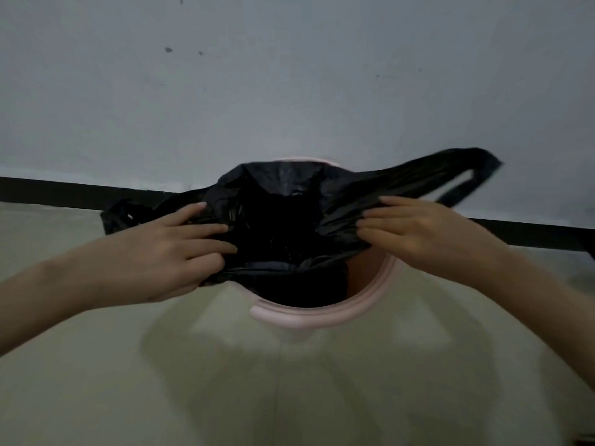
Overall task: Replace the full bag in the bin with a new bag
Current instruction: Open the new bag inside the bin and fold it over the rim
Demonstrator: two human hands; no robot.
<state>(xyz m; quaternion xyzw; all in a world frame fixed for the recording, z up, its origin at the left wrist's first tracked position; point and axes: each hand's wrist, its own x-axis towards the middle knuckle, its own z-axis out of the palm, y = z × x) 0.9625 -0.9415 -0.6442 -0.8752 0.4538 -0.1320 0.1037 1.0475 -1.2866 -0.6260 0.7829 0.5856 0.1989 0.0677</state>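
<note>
Item: black bag, mouth spread over pink bin. Left hand grip: closed on the bag's edge. Right hand grip: closed on the opposite edge; a handle loop trails beyond it. Near rim between the grips uncovered. Risk: uneven pulling could slip the far edge off or tear the thin film.
</note>
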